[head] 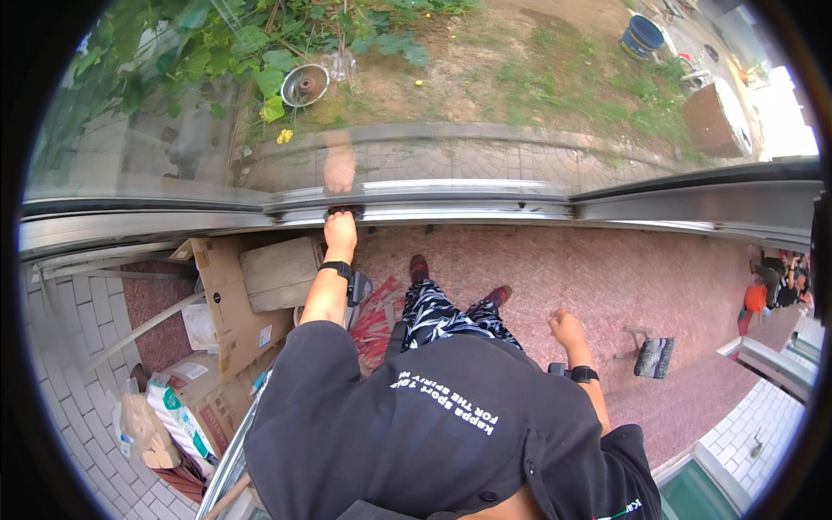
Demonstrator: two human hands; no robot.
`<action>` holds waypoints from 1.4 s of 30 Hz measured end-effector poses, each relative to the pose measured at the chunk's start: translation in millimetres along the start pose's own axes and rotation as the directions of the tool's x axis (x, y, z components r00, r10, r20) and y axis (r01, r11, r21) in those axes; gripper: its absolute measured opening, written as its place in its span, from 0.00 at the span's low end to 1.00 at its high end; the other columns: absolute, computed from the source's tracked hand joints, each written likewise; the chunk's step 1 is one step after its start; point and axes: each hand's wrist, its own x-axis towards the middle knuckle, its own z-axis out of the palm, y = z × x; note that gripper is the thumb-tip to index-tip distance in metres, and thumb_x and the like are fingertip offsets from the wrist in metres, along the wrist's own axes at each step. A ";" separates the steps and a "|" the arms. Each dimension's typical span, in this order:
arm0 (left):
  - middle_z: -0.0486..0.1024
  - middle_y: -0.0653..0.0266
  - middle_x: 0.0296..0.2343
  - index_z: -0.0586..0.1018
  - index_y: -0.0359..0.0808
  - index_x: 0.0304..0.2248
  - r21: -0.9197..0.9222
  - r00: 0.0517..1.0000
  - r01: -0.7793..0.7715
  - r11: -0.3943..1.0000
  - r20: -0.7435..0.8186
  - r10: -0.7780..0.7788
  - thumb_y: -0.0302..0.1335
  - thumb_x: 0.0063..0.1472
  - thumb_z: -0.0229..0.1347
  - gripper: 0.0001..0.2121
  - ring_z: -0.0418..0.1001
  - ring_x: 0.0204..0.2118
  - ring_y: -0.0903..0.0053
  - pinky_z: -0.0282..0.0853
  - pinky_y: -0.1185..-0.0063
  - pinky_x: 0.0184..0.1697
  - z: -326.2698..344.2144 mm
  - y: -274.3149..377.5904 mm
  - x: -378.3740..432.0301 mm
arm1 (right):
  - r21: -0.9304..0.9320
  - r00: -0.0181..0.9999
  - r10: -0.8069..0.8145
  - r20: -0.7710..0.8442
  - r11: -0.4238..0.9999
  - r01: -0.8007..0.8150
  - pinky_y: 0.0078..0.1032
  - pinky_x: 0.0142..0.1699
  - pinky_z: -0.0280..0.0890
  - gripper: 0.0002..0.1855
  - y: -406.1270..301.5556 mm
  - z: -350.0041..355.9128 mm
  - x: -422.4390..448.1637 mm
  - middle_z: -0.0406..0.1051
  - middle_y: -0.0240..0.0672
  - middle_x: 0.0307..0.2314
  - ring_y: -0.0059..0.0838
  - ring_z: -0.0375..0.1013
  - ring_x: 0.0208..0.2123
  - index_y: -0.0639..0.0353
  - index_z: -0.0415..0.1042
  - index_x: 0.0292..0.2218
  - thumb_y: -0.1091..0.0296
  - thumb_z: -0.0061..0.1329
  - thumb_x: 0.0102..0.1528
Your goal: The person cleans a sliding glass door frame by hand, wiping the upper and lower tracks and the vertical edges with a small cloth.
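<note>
My left hand [340,233] reaches forward to the metal window frame [455,211] with its fingers closed. Between it and the rail is a small dark pad or cloth [344,210], mostly hidden by the fingers. The glass pane [403,156] just beyond reflects this hand. Down at my side, my right hand [567,328] hangs away from the frame, its fingers curled and nothing visible in them. Each wrist wears a black band with a small device.
Cardboard boxes [240,312] and a wooden board [276,273] crowd the left. A small padded stool [653,357] stands on the reddish floor [455,260] at right. Farther right are an orange bucket [755,298] and people. Outside the glass are vines [260,52] and a blue bucket [642,36].
</note>
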 end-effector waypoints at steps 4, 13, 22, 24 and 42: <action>0.72 0.58 0.23 0.75 0.34 0.22 0.003 0.997 -0.042 0.999 -0.066 0.042 0.25 0.48 0.45 0.07 0.70 0.30 0.68 0.67 0.74 0.33 3.7 65.6 0.1 | 0.066 1.000 -0.011 -0.015 0.998 0.012 0.33 0.41 0.61 0.15 47.6 4.0 6.8 0.68 0.50 0.28 0.45 0.67 0.35 0.59 0.69 0.33 0.61 0.46 0.44; 0.71 0.57 0.24 0.74 0.32 0.24 0.027 0.982 -0.130 0.991 -0.133 0.132 0.25 0.48 0.45 0.07 0.69 0.31 0.66 0.67 0.73 0.31 -5.0 212.0 -17.9 | 0.117 0.989 0.141 -0.044 0.984 -0.136 0.34 0.41 0.61 0.16 130.1 -0.4 -14.1 0.68 0.50 0.30 0.45 0.67 0.35 0.58 0.69 0.33 0.59 0.44 0.44; 0.72 0.59 0.24 0.74 0.32 0.25 0.064 0.857 -0.493 0.868 -0.139 0.497 0.26 0.46 0.47 0.07 0.68 0.29 0.69 0.65 0.75 0.29 -21.5 363.7 -27.6 | 0.228 0.964 0.264 -0.026 0.941 -0.251 0.33 0.41 0.61 0.15 184.2 13.1 -53.0 0.69 0.48 0.28 0.44 0.68 0.34 0.56 0.70 0.32 0.58 0.44 0.45; 0.72 0.60 0.24 0.75 0.34 0.25 0.118 0.873 -0.470 0.875 -0.089 0.480 0.27 0.46 0.48 0.07 0.68 0.30 0.71 0.65 0.75 0.29 -27.9 380.3 -24.8 | 0.254 0.956 0.292 -0.025 0.927 -0.277 0.33 0.41 0.61 0.15 190.9 14.6 -61.9 0.69 0.48 0.28 0.44 0.68 0.35 0.56 0.70 0.32 0.58 0.44 0.45; 0.68 0.64 0.26 0.72 0.39 0.28 -0.058 0.635 -0.771 0.634 -0.146 0.759 0.27 0.49 0.45 0.07 0.66 0.33 0.71 0.62 0.74 0.34 -27.2 346.4 -6.0 | 0.254 0.968 0.233 -0.094 0.946 -0.203 0.32 0.40 0.61 0.16 149.7 17.8 -47.8 0.69 0.46 0.28 0.42 0.68 0.33 0.58 0.70 0.33 0.60 0.44 0.43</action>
